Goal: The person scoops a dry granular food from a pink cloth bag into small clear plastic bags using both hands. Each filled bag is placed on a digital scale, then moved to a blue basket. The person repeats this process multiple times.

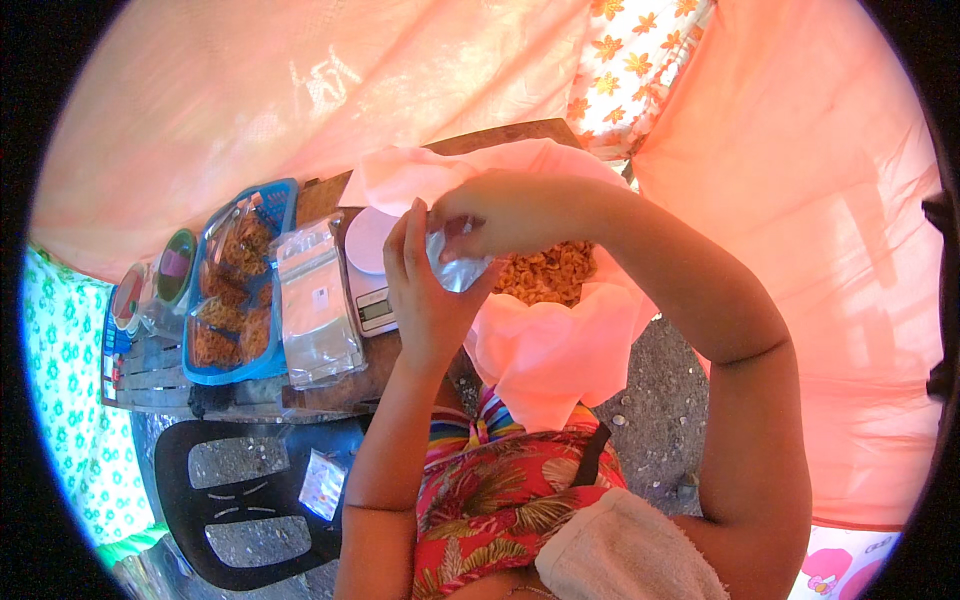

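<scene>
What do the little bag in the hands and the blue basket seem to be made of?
The little bag looks like thin clear plastic film: glossy, see-through, crumpled between the left hand and right hand. The blue basket seems moulded rigid plastic, with a lattice of holes in its wall.

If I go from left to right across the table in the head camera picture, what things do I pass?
Round containers → blue basket of bagged snacks → stack of clear empty bags → small scale → left hand and right hand on a small clear bag → big pink bag of orange snacks.

Scale (372,268) between packet stack (318,305) and snack bag (545,300); basket (240,285) leftmost.
</scene>
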Demonstrator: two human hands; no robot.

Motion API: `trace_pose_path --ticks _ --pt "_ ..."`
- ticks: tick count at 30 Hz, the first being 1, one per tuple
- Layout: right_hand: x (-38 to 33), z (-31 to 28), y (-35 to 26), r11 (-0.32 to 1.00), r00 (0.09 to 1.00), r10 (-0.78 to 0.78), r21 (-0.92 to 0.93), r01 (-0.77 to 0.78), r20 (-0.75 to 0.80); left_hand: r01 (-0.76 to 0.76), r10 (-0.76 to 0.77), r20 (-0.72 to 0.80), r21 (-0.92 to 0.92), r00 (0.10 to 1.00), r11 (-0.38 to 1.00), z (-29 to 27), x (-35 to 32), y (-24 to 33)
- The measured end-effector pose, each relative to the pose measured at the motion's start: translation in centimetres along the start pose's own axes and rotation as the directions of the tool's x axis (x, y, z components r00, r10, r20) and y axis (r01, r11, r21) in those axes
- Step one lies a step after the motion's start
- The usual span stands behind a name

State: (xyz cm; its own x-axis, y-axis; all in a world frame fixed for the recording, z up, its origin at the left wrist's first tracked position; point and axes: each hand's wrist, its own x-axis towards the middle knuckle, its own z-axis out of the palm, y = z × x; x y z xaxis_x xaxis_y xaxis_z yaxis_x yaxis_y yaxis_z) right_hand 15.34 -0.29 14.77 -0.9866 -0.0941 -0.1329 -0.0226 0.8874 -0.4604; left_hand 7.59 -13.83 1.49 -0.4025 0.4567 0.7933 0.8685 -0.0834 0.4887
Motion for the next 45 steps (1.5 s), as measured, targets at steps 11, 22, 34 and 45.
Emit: trace_pose_path --ticks 11,22,34,45 --pt "-4.3 6.4 15.6 0.735 0.745 0.584 -0.180 -0.654 -0.324 0.074 -0.074 0.005 0.007 0.997 0.997 -1.6 0.3 0.4" --pt "-5.7 3.0 15.1 0.751 0.763 0.644 0.238 -0.616 -0.056 0.049 -0.062 0.119 0.105 0.991 0.993 -1.4 0.2 0.3" --pt "-2.1 0.3 4.5 0.971 0.914 0.122 0.239 -0.028 -0.388 0.111 -0.119 0.239 0.047 0.964 0.993 -0.1 1.6 0.8" --pt "-1.8 5.7 14.2 0.798 0.841 0.526 0.418 -0.434 -0.131 0.088 -0.093 0.152 0.037 0.984 0.995 -0.9 1.3 0.2"
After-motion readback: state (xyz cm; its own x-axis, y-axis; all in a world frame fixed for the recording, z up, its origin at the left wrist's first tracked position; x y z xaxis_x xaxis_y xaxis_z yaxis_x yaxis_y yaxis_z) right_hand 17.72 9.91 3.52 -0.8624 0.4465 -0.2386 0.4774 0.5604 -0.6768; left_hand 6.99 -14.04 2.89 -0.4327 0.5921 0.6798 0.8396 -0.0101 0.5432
